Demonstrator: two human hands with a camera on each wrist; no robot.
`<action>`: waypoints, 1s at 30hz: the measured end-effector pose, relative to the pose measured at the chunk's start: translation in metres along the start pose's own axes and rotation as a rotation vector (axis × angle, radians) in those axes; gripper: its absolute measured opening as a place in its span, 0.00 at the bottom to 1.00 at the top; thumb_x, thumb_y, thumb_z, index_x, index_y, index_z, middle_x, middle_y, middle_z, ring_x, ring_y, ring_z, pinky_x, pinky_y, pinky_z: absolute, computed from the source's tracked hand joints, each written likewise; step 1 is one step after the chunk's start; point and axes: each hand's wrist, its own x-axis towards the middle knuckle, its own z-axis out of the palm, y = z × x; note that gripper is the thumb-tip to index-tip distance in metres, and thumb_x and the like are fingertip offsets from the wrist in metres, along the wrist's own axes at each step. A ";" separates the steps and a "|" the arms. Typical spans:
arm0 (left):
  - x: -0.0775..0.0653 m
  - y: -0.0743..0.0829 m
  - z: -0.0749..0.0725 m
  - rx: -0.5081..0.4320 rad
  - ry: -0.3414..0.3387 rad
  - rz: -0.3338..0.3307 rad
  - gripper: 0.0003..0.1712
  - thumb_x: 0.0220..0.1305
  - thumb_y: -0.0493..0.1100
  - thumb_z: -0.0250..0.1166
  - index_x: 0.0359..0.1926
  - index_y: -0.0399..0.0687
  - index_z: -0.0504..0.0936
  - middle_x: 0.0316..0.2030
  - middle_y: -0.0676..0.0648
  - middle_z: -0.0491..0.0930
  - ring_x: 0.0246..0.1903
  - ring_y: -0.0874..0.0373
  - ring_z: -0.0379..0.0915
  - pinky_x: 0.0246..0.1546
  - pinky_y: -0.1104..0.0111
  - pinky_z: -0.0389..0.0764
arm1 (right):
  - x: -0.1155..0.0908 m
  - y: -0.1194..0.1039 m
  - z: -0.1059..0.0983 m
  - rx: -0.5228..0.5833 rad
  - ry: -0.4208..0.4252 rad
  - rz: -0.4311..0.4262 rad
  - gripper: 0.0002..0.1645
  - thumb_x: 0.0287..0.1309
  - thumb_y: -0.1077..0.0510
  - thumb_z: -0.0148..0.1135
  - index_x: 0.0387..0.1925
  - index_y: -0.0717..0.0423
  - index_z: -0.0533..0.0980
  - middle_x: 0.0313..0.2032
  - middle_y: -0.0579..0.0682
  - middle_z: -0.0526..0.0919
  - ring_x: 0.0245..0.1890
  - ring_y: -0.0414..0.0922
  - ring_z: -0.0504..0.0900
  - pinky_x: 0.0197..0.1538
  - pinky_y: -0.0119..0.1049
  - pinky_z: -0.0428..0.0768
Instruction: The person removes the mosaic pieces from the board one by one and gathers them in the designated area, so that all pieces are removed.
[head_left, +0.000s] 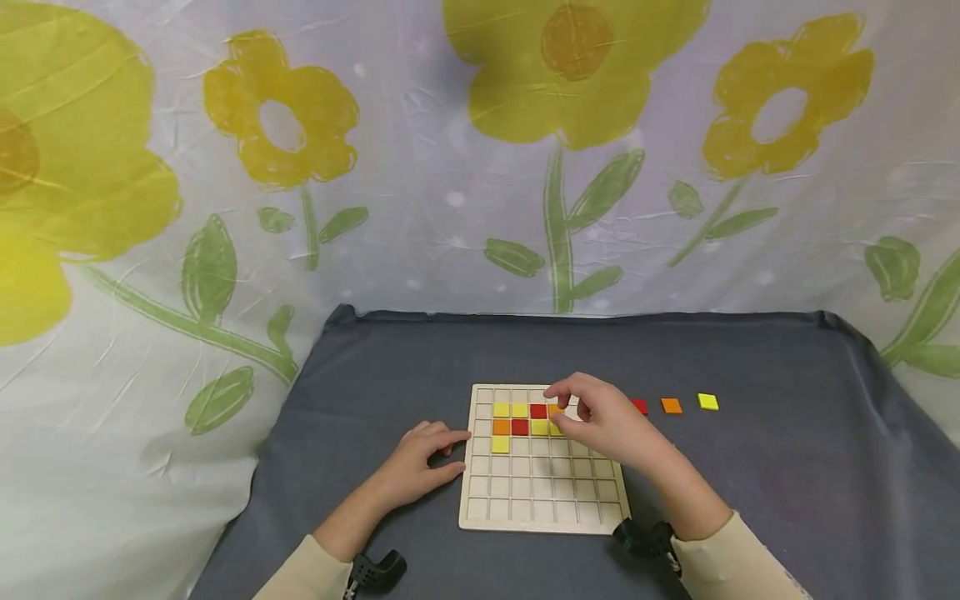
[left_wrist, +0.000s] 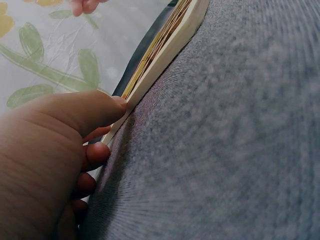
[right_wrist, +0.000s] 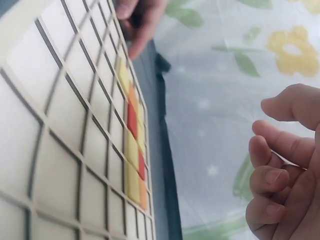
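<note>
A pale wooden grid board (head_left: 543,510) lies on the grey cloth, with several small square tiles set in its far left cells. Among these are a red tile (head_left: 519,427), an orange tile (head_left: 501,427) and a yellow tile (head_left: 500,445) in a row nearer the person. My left hand (head_left: 420,467) rests by the board's left edge, thumb and index fingertips touching it. Over the tiled rows hovers my right hand (head_left: 603,417), its thumb and index finger apart. In the right wrist view nothing shows between the right hand's fingers (right_wrist: 285,135).
Right of the board lie a loose red tile (head_left: 640,406), partly hidden by the right hand, an orange tile (head_left: 671,406) and a yellow tile (head_left: 707,402). Behind the cloth-covered table (head_left: 787,483) hangs a white curtain (head_left: 420,208) with painted flowers.
</note>
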 end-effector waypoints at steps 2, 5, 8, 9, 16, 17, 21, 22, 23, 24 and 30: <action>0.000 0.000 0.000 0.003 -0.002 -0.006 0.23 0.67 0.48 0.72 0.61 0.53 0.84 0.32 0.61 0.69 0.34 0.63 0.60 0.40 0.65 0.61 | 0.003 -0.003 0.006 -0.017 -0.009 -0.015 0.14 0.65 0.59 0.70 0.51 0.50 0.82 0.39 0.47 0.78 0.23 0.40 0.68 0.28 0.34 0.71; 0.001 0.001 -0.001 0.007 0.000 -0.012 0.23 0.66 0.48 0.72 0.61 0.53 0.84 0.32 0.61 0.69 0.34 0.64 0.60 0.40 0.65 0.61 | 0.008 -0.007 0.013 -0.037 -0.025 -0.031 0.13 0.64 0.59 0.70 0.50 0.50 0.82 0.38 0.45 0.78 0.25 0.40 0.69 0.30 0.34 0.72; 0.001 0.001 -0.001 0.010 0.004 -0.011 0.23 0.66 0.48 0.72 0.61 0.53 0.84 0.32 0.61 0.69 0.35 0.63 0.60 0.40 0.65 0.61 | 0.013 -0.011 0.019 -0.052 -0.041 -0.029 0.14 0.63 0.58 0.70 0.50 0.51 0.82 0.37 0.41 0.78 0.27 0.40 0.70 0.32 0.35 0.74; 0.001 0.001 -0.001 0.010 0.005 -0.008 0.23 0.66 0.48 0.72 0.61 0.53 0.84 0.32 0.61 0.69 0.35 0.63 0.60 0.40 0.65 0.61 | 0.014 -0.012 0.021 -0.060 -0.049 -0.025 0.14 0.63 0.58 0.70 0.50 0.51 0.83 0.36 0.41 0.78 0.28 0.40 0.71 0.33 0.35 0.74; 0.000 0.000 -0.001 0.013 0.001 0.013 0.22 0.66 0.47 0.72 0.61 0.52 0.84 0.32 0.59 0.70 0.35 0.63 0.60 0.40 0.65 0.61 | 0.023 -0.015 0.042 -0.142 -0.139 -0.019 0.11 0.61 0.59 0.70 0.45 0.55 0.86 0.36 0.40 0.81 0.35 0.43 0.79 0.41 0.38 0.78; 0.001 0.000 -0.001 0.013 0.002 0.014 0.22 0.66 0.47 0.72 0.60 0.52 0.84 0.32 0.59 0.70 0.34 0.63 0.60 0.40 0.65 0.61 | 0.024 -0.015 0.046 -0.156 -0.153 -0.014 0.09 0.61 0.59 0.70 0.44 0.55 0.86 0.35 0.40 0.81 0.35 0.43 0.78 0.41 0.39 0.78; 0.001 0.000 -0.001 0.011 0.007 0.020 0.22 0.66 0.47 0.72 0.60 0.52 0.84 0.33 0.58 0.70 0.34 0.63 0.60 0.40 0.65 0.61 | 0.026 -0.014 0.058 -0.228 -0.194 0.013 0.08 0.62 0.60 0.66 0.40 0.53 0.87 0.31 0.39 0.79 0.32 0.39 0.75 0.37 0.38 0.75; 0.001 0.000 -0.001 0.012 0.009 0.021 0.22 0.66 0.47 0.72 0.60 0.52 0.84 0.33 0.58 0.70 0.34 0.63 0.60 0.40 0.65 0.61 | 0.026 -0.014 0.061 -0.245 -0.201 0.017 0.08 0.61 0.61 0.65 0.39 0.52 0.87 0.30 0.40 0.78 0.30 0.39 0.74 0.35 0.38 0.74; 0.001 0.001 -0.001 0.013 0.009 0.020 0.22 0.66 0.47 0.72 0.60 0.51 0.84 0.33 0.58 0.70 0.34 0.63 0.60 0.40 0.65 0.61 | 0.026 -0.014 0.063 -0.263 -0.208 0.020 0.08 0.60 0.62 0.64 0.37 0.51 0.87 0.29 0.40 0.77 0.30 0.39 0.73 0.33 0.37 0.72; 0.001 0.001 -0.001 0.013 0.010 0.020 0.22 0.66 0.47 0.72 0.60 0.51 0.84 0.33 0.58 0.71 0.34 0.63 0.60 0.40 0.65 0.61 | 0.027 -0.014 0.065 -0.281 -0.215 0.023 0.07 0.59 0.62 0.64 0.36 0.50 0.86 0.28 0.40 0.75 0.29 0.39 0.72 0.32 0.36 0.71; 0.001 0.001 0.000 0.017 0.005 0.006 0.23 0.66 0.48 0.72 0.61 0.52 0.84 0.32 0.59 0.70 0.34 0.63 0.60 0.40 0.65 0.61 | 0.028 -0.012 0.074 -0.352 -0.238 0.009 0.08 0.56 0.64 0.66 0.26 0.48 0.80 0.19 0.40 0.64 0.26 0.39 0.68 0.27 0.34 0.62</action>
